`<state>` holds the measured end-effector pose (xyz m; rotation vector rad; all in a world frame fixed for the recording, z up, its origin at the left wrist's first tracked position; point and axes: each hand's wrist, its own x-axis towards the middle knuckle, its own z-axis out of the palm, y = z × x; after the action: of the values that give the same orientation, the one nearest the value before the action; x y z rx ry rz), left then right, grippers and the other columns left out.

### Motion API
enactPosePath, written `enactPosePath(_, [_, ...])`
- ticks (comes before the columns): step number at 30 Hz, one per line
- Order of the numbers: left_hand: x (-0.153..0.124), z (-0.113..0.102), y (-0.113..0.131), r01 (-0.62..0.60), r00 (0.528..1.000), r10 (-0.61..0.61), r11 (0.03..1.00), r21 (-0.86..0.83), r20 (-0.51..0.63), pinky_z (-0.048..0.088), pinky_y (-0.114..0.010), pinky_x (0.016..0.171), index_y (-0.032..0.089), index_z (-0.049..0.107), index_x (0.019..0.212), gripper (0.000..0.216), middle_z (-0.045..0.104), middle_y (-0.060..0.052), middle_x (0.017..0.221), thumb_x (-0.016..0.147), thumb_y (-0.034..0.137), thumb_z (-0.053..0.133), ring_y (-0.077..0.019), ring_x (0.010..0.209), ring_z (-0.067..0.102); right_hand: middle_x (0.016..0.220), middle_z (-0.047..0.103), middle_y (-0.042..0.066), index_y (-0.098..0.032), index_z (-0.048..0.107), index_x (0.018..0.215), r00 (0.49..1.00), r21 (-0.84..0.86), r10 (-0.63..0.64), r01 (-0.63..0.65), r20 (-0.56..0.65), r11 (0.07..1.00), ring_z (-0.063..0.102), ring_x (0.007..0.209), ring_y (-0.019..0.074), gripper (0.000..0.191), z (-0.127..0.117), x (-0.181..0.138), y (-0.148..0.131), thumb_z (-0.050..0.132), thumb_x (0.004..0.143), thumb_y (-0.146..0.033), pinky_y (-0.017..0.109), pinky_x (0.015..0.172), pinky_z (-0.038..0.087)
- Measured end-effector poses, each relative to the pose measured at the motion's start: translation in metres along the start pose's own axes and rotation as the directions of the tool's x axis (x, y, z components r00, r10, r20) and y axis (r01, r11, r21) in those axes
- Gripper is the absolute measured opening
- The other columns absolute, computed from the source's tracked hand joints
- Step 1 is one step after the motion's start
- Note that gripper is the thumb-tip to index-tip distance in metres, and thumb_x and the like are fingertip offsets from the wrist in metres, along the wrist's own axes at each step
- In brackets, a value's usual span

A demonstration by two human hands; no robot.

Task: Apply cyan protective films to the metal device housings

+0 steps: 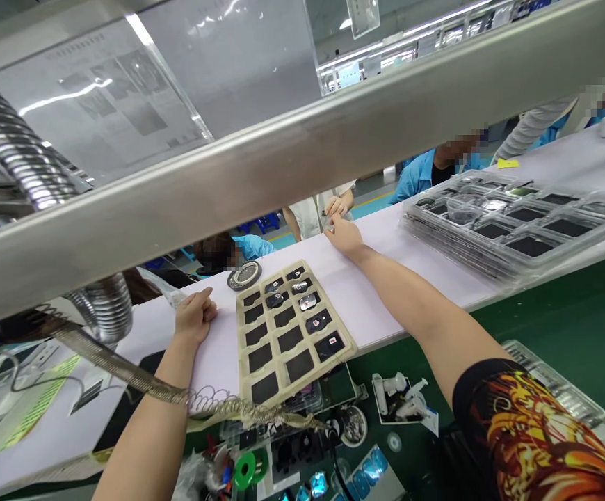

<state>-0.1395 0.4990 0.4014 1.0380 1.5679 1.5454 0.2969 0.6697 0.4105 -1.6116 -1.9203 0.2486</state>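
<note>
The tray [308, 341] lies flat on the white shelf [349, 292] in front of me, its near end at the edge or a little past it, I can't tell which. My right hand [345, 236] reaches beyond it, thumb and finger drawn narrow where they meet a co-worker's hand [338, 205]; something small may be between us, but I cannot tell whether I am gripping it. My left hand [195, 316] is curled into a loose fist beside the tray, apart from it, nothing showing in it.

I'd expect the tray to be light and fairly stiff, dull moulded plastic by the look of it, not slippery. The dark pieces [326, 348] in its right-hand pockets are what would suffer: thin, smooth, probably easily scratched (a couple have shiny faces that would take every fingerprint). I'd take the tray by the rim halfway along both long sides, thumbs out of the pockets, and keep it level so nothing slides. Its long axis runs away from me, the far end swung a little leftward, three columns of pockets lined up along it
</note>
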Motion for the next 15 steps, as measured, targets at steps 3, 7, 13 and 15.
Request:
enactPosePath(3, [-0.0013,0.0009,0.0015,0.000,1.000,0.000,1.000,0.004,-0.001,0.022,-0.026,0.045,0.027,0.024,0.072,0.062,0.024,0.012,0.054,0.077,0.036,0.085,-0.0073,0.048,0.026,0.123,0.081,0.015,-0.016,0.051,0.149,0.999,0.024,0.028,-0.028,-0.028,0.999,0.076,0.113,0.0335,0.050,-0.0012,0.0006,0.0002,0.060,0.106,-0.039,0.040,0.098,0.056])
enactPosePath(7, [-0.0031,0.0020,0.0030,0.004,1.000,-0.004,1.000,0.016,-0.004,0.021,-0.026,0.046,0.026,0.023,0.072,0.063,0.023,0.011,0.055,0.078,0.035,0.084,-0.0067,0.048,0.025,0.133,0.077,0.018,-0.015,0.050,0.147,0.996,0.035,0.064,-0.061,-0.070,0.998,0.073,0.123,0.0344,0.049,0.0001,0.0022,0.0007,0.061,0.105,-0.039,0.041,0.103,0.056])
enactPosePath(13, [-0.0035,0.0018,0.0030,-0.003,1.000,0.003,0.997,0.073,-0.011,0.022,-0.027,0.046,0.026,0.019,0.075,0.066,0.022,0.011,0.056,0.079,0.044,0.083,-0.0067,0.049,0.024,0.145,0.069,0.022,-0.015,0.047,0.149,0.989,0.019,0.090,-0.089,-0.113,0.996,0.070,0.128,0.0344,0.050,-0.0027,0.0013,-0.0014,0.059,0.106,-0.037,0.042,0.105,0.057])
enactPosePath(15, [-0.0042,0.0021,0.0044,0.015,1.000,-0.017,0.994,0.113,0.016,0.022,-0.026,0.048,0.026,0.016,0.078,0.069,0.019,0.011,0.057,0.080,0.048,0.081,-0.0069,0.051,0.022,0.146,0.068,0.023,-0.014,0.049,0.148,0.989,0.010,0.095,-0.095,-0.117,0.995,0.071,0.127,0.0339,0.047,-0.0043,0.0012,-0.0022,0.056,0.107,-0.035,0.042,0.105,0.057])
